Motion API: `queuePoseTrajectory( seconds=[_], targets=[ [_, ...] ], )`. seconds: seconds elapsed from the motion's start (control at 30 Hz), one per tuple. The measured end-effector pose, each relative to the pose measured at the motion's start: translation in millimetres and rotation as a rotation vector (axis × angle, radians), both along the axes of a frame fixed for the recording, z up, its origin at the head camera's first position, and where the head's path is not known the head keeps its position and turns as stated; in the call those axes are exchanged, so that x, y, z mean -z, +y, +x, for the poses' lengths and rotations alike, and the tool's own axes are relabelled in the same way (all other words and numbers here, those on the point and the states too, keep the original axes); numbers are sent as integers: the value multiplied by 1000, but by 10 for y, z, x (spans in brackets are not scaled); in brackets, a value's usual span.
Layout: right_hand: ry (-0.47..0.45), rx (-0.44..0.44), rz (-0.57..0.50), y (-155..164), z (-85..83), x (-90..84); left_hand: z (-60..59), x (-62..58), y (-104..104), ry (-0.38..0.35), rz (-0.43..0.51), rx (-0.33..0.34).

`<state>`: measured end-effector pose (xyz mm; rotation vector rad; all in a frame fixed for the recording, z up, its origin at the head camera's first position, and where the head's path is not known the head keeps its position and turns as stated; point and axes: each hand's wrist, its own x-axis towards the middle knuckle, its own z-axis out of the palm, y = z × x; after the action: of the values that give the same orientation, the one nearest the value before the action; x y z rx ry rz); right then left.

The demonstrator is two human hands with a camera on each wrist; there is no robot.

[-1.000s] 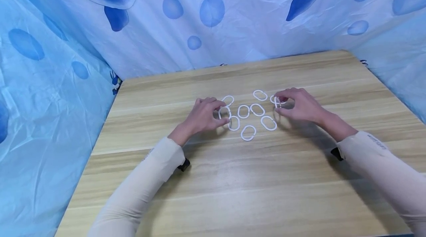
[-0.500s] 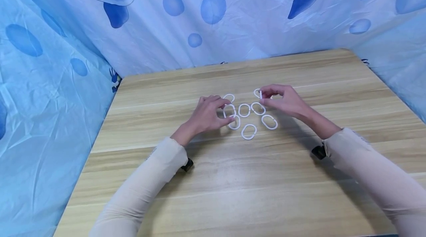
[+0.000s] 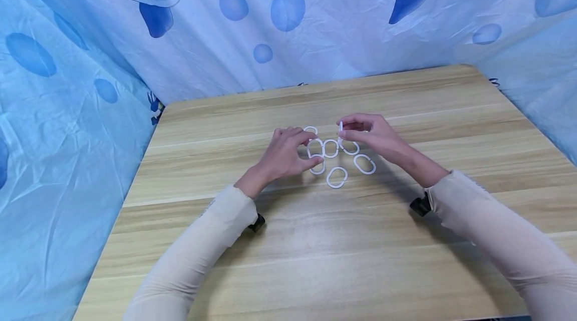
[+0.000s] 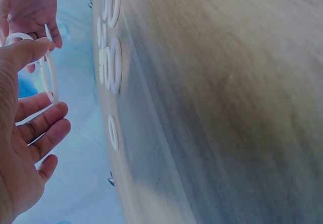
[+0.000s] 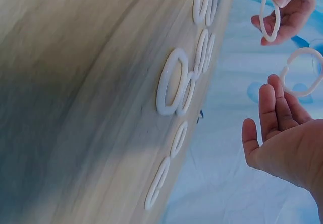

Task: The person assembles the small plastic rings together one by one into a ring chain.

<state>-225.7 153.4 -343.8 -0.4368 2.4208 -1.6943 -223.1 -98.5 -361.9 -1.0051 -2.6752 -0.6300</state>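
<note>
My left hand (image 3: 286,154) pinches a white oval curtain ring (image 4: 54,82) between thumb and index finger, above the table. The other fingers are spread apart, as the left wrist view shows. Opposite it, my right hand (image 3: 376,134) holds a second white curtain ring (image 3: 340,129) on edge by its fingertips. In the right wrist view a small gap shows in the side of that right-hand ring. The two held rings are apart, with the fingertips of both hands facing each other. Several matching rings (image 5: 161,88) lie flat on the tabletop below and between the hands.
The wood-grain table (image 3: 297,271) reaches back to a blue curtain (image 3: 324,45) printed with whales and bubbles. Both forearms wear light sleeves (image 3: 194,256), with a dark device (image 3: 421,206) under each wrist.
My right hand has moved left with its ring, from the right end of the group towards the left hand. The left hand has shifted slightly right with its ring.
</note>
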Motion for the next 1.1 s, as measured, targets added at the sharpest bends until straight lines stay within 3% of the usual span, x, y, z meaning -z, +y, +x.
queuePoseTrajectory(
  seconds=[0.37, 0.77, 1.1],
  targets=[
    [-149, 24, -103, -219, 59, 24, 4, 18, 33, 61, 18, 24],
    [-236, 93, -186, -345, 92, 11, -7, 26, 72, 149, 43, 17],
    [-183, 119, -186, -387, 78, 38, 4, -5, 97, 110, 45, -1]
  ],
)
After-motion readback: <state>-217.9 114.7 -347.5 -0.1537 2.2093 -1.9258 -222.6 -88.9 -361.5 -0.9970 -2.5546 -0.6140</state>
